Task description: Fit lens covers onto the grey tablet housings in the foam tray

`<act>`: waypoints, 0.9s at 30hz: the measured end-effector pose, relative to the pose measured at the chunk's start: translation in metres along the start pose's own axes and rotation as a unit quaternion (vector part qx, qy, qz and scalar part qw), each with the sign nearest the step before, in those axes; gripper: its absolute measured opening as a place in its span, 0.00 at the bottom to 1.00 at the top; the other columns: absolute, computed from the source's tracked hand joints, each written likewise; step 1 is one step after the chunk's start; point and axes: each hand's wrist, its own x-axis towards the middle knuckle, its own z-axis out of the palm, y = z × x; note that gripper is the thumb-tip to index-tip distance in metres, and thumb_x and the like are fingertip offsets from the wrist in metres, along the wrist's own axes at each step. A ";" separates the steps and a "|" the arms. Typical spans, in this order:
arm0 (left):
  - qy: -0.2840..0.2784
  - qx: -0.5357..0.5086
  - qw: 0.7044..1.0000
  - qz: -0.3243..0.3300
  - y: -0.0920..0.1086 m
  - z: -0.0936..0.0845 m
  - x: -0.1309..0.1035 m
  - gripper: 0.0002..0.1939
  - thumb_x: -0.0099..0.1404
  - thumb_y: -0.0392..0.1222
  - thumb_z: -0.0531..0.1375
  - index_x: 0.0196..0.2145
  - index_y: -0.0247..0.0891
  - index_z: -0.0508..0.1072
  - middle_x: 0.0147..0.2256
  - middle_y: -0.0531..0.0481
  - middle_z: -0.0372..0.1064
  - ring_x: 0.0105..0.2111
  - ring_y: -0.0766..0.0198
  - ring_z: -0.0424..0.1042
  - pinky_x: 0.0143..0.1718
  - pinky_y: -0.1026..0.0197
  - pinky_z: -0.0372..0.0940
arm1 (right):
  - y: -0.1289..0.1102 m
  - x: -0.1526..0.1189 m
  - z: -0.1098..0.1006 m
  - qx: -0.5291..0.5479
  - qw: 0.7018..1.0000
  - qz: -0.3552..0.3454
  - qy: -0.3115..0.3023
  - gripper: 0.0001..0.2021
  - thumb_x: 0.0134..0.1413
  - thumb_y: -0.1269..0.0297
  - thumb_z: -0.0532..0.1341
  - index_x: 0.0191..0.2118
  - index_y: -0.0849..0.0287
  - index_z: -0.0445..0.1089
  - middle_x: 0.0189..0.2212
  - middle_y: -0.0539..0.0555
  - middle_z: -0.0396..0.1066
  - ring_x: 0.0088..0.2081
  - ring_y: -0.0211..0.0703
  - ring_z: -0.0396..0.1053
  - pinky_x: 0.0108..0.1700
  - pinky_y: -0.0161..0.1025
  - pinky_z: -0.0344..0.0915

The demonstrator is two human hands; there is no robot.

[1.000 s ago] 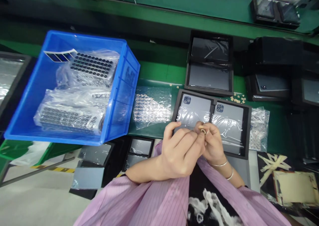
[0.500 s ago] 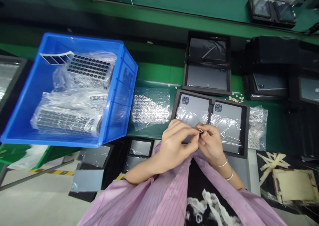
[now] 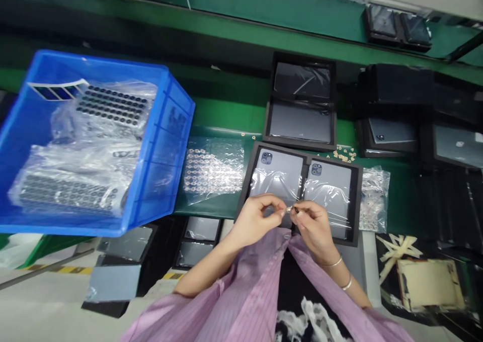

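Observation:
My left hand (image 3: 260, 216) pinches a tiny pale piece (image 3: 289, 209) between thumb and index finger. My right hand (image 3: 312, 225) has its fingertips closed on a small dark piece (image 3: 296, 209), right beside the pale one. Whether the two pieces are still joined is too small to tell. Both hands hover over the front edge of a black tray (image 3: 356, 201) holding two grey tablets, the left tablet (image 3: 279, 168) and the right tablet (image 3: 329, 181), each under clear film with its camera corner up.
Left stands a blue bin (image 3: 158, 146) with bagged sheets of small dark round parts. A clear bag with a sheet of pale ring pieces (image 3: 215, 166) lies beside it. Loose tan rings (image 3: 344, 154) are scattered behind the tray. Another tray (image 3: 302, 143) sits behind; black trays (image 3: 400, 88) stack at right.
My left fingertips have drawn slightly left, away from my right ones, so the pale and dark pieces now show between them. The whole view has shifted a little.

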 end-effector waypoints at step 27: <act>0.010 0.071 0.997 -0.008 -0.092 0.117 0.044 0.09 0.55 0.26 0.55 0.26 0.39 0.68 0.24 0.53 0.69 0.26 0.68 0.69 0.28 0.68 0.64 | 0.027 0.141 -0.170 -0.685 0.630 -0.362 -0.056 0.16 0.55 0.79 0.59 0.49 0.61 0.68 0.39 0.59 0.73 0.39 0.44 0.70 0.38 0.40 0.64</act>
